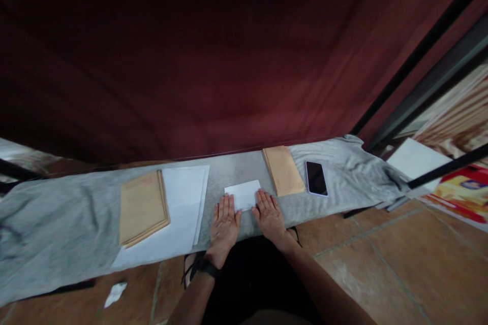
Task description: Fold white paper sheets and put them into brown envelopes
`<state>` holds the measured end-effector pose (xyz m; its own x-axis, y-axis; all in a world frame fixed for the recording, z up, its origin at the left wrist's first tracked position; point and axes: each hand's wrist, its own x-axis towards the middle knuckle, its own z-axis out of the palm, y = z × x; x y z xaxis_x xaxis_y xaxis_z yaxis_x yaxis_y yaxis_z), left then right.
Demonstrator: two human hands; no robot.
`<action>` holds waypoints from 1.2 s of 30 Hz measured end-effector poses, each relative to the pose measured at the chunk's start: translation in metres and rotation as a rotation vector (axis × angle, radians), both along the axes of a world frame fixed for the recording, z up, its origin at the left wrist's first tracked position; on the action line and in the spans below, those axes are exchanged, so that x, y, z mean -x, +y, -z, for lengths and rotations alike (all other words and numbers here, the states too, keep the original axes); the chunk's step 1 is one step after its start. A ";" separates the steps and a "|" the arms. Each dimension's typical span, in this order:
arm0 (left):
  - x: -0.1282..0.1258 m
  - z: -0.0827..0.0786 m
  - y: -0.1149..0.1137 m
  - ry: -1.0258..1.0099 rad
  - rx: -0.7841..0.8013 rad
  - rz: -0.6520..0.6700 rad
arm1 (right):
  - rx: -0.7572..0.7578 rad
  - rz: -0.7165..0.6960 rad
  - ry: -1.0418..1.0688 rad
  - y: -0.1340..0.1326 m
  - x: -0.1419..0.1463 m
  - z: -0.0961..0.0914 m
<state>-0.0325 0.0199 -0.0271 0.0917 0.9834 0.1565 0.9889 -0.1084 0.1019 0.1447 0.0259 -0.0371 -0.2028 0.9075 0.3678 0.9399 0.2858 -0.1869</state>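
A small folded white paper [244,193] lies on a grey cloth [61,228] spread over the floor. My left hand [224,223] lies flat with its fingers stretched out, fingertips at the paper's near left edge. My right hand [269,213] is also flat and open, its fingertips resting on the paper's near right corner. Neither hand holds anything. A black band [204,265] sits on my left wrist.
A stack of brown envelopes [143,206] rests on white sheets [183,208] to the left. Another brown envelope stack [282,170] and a dark phone [316,178] lie to the right. A dark red curtain [213,61] hangs behind. Paper scrap [115,293] on the tiles.
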 end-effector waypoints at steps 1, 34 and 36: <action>0.000 -0.001 0.000 0.017 0.000 -0.004 | -0.008 0.004 -0.007 0.000 -0.002 0.000; -0.013 -0.021 0.019 0.059 0.017 0.134 | 0.305 -0.164 -0.047 0.043 0.035 -0.025; -0.015 -0.021 0.027 0.037 0.047 0.149 | 0.331 -0.169 -0.050 0.043 0.034 -0.025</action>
<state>-0.0174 0.0470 -0.0064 0.2422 0.9646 0.1048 0.9654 -0.2503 0.0736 0.1108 0.0690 -0.0120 -0.3704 0.9277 0.0458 0.8947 0.3696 -0.2507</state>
